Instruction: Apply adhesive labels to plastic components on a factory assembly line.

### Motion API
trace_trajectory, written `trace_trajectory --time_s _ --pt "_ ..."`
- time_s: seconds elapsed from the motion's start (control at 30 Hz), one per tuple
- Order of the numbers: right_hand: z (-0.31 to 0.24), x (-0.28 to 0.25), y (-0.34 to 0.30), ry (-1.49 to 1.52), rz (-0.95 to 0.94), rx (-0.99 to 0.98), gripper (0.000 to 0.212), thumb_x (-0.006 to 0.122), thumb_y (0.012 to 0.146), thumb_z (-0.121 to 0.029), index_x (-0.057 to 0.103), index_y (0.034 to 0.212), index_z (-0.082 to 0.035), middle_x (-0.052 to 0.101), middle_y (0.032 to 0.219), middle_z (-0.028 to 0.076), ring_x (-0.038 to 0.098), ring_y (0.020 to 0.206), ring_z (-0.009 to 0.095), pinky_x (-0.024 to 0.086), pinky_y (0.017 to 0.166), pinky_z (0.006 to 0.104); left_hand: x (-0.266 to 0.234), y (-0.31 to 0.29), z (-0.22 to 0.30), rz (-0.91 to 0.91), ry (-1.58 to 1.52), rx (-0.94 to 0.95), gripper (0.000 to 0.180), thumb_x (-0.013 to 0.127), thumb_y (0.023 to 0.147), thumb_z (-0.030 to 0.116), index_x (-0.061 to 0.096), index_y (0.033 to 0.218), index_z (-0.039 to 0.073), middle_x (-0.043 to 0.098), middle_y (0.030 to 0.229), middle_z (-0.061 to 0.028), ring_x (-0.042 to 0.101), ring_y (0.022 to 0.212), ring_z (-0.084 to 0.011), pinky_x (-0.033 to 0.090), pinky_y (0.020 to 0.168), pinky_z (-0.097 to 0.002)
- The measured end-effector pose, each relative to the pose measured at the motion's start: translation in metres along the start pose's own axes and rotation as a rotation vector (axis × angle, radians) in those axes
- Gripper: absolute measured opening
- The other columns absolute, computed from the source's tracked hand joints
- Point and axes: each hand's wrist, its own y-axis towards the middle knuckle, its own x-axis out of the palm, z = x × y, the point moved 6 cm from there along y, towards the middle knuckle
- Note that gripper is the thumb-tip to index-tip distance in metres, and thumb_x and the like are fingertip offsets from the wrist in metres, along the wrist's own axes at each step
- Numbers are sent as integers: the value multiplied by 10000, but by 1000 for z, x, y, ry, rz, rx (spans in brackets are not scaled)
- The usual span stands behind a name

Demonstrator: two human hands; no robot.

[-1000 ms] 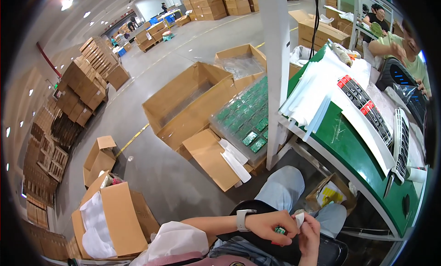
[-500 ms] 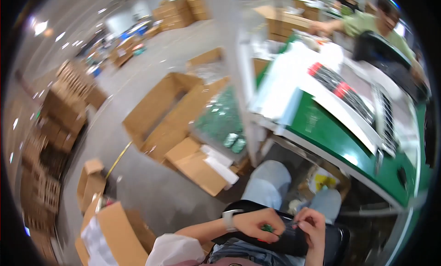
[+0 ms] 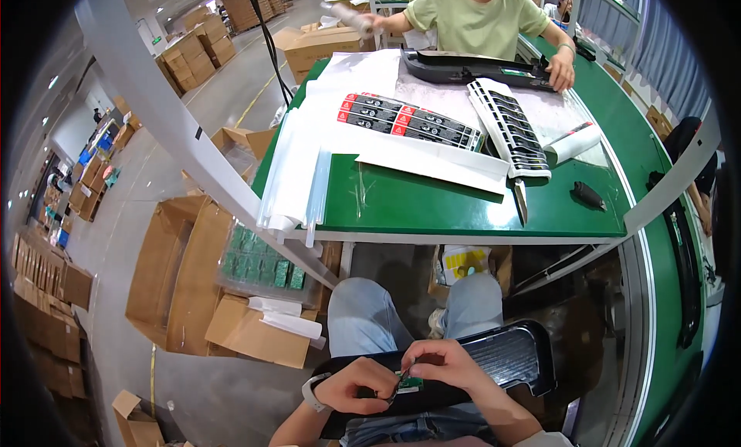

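The left hand [image 3: 361, 384] and the right hand [image 3: 441, 362] met above the lap, their fingertips drawn in narrow on a thin dark strip [image 3: 398, 384]. The strip's long axis ran steeply, its far end pointing away from the person and slightly right, its near end toward the person at the left hand's fingertips; what the strip was could not be told. A small green board [image 3: 412, 384] showed just beside it, below the right hand's thumb, its visible edge lying roughly left to right; part of it was hidden, and whether a finger bore on it could not be told. Beneath both hands a long black cover [image 3: 522, 356] lay across the thighs, its long axis left to right, the right end pointing slightly away from the person, its hollow, ribbed inside facing up. A watch [image 3: 312, 391] sat on the left wrist. Ahead stood a green table [image 3: 432, 203] bearing a sheet of black and red labels [image 3: 409, 121], a white ribbed panel [image 3: 509, 129] and a knife [image 3: 520, 201], its blade pointing toward the person. Across the table, a co-worker [image 3: 476, 23] in a pale green shirt rested one hand on a second black cover [image 3: 463, 67].
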Motion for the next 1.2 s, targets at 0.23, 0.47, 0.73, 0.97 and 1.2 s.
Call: trace_trajectory --time_s 0.23,0.47,0.73,0.97,1.2 --pt "9 -25 -10 47 306 69 81 674 865 11 644 940 19 627 956 46 607 873 114 489 777 239 -5 -6 -1 63 -32 -22 278 642 810 75 437 633 15 442 600 -80 432 542 -262 304 531 -362" --pt "7 -8 -5 120 125 -7 111 679 853 6 658 960 29 630 992 88 610 896 137 489 811 263 4 3 1 -28 -16 -2 280 641 813 74 433 633 17 440 605 -80 425 537 -262 297 527 -362" --pt "-34 -32 -20 -427 443 -307 98 727 761 51 635 790 30 643 845 93 618 793 158 468 710 260 -42 -20 -2 541 724 -377 268 755 788 182 586 661 18 549 560 -91 527 486 -225 426 494 -304" --pt "-63 -50 -41 -761 698 -356 143 751 701 11 653 805 7 647 837 101 639 775 207 484 701 288 -69 -45 -39 521 1304 -250 330 789 763 334 660 846 42 614 878 -114 620 771 -288 512 681 -381" --pt "-63 -42 -64 -1002 711 -329 231 767 717 -7 664 924 -1 642 907 108 651 806 247 512 718 313 -49 -77 -74 245 1193 -440 379 742 771 440 660 990 142 595 827 -80 624 796 -290 503 644 -390"
